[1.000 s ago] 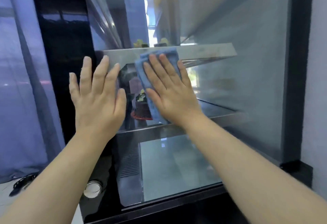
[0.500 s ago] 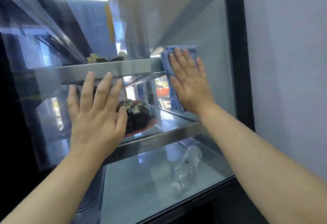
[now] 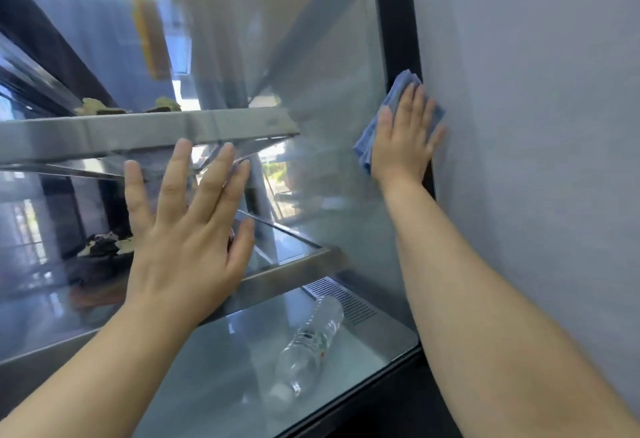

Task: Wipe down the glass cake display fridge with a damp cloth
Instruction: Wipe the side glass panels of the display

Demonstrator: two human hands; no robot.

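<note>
The fridge's glass front point(image 3: 329, 167) is big and shiny, with a black frame point(image 3: 398, 22) down its right side. A grey wall point(image 3: 536, 126) stands just beside the frame. Inside, a metal shelf point(image 3: 138, 129) up top holds bits of food, too blurry to name. A lower shelf point(image 3: 294, 264) holds a dark cake point(image 3: 100, 247). On the fridge floor a plastic bottle point(image 3: 311, 340) lies on its side near a vent point(image 3: 341, 299). The left hand point(image 3: 187, 240) lies flat on the glass, fingers spread wide, hiding part of the cake. The right hand point(image 3: 405, 140), fingers straight, presses a blue cloth point(image 3: 398, 91) on the glass and frame at the right edge.
</note>
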